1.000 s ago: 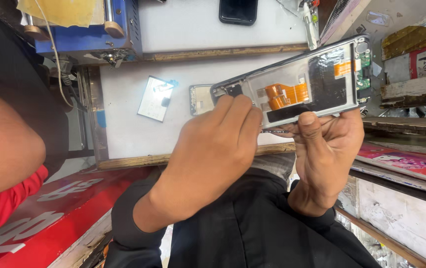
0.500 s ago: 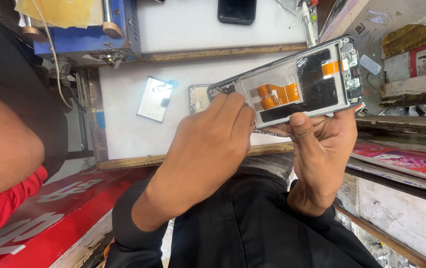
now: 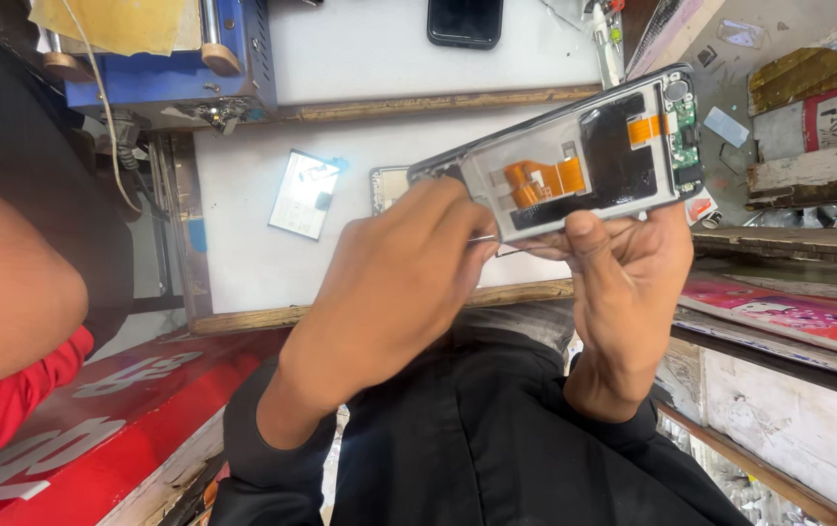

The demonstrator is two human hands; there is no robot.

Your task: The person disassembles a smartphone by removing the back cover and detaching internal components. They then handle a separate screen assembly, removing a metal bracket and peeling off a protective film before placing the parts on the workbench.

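Starting at the left edge, a bare arm (image 3: pixel 4 292) over a red sleeve, belonging to another person, is seen beside a red signboard (image 3: pixel 97 419), and above it a blue machine (image 3: pixel 170 58) with a yellow cloth is set at the back of the white desk (image 3: pixel 243 234). A small shiny rectangular part (image 3: pixel 304 193) is laid flat on that desk, well apart from the work. Further right, the left hand (image 3: pixel 394 282) is curled closed at the lower edge of an opened phone frame (image 3: pixel 574 156), and a thin metal tool appears to be pinched in its fingers, though this cannot be told with certainty. The frame is held up in the air above the desk, tilted, with the right hand (image 3: pixel 628 282) closed around its lower edge. The back cover is already off, as orange flex cables (image 3: pixel 545 178) and a green board (image 3: pixel 684 131) are exposed; these parts are judged still to be in place. A dark phone (image 3: pixel 464 19) is laid at the far edge, and cluttered boxes (image 3: pixel 818 117) are stacked on the right. Nothing is seen blocking the hands.
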